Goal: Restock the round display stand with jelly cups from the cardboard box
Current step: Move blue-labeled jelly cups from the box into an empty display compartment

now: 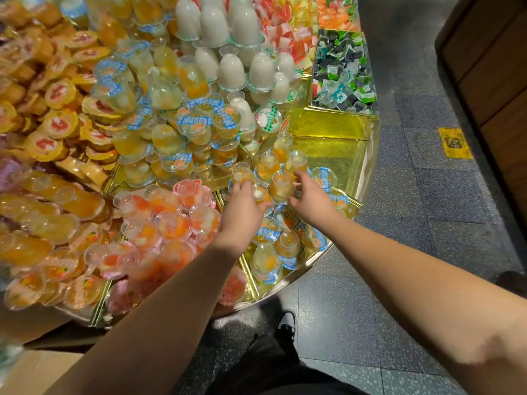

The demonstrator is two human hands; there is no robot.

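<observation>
Head view: both hands work in the gold-lined compartment (339, 155) of the round display stand (310, 266). Left hand (243, 208) grips a jelly cup (260, 193) at the compartment's left edge. Right hand (312, 199) curls its fingers around an upright jelly cup (281, 185) among the cups clustered just beyond. Cardboard box corner (34, 369) lies at bottom left, well apart from the compartment.

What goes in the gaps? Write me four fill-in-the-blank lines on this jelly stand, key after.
1. Both hands work among the yellow jelly cups in a bin with a ____ coloured floor.
2. The left hand holds a ____.
3. The bin beyond the right hand is mostly ____.
4. The white domed cups sit ____ from the person than the hands.

Missing words: gold; cup; empty; farther
</observation>
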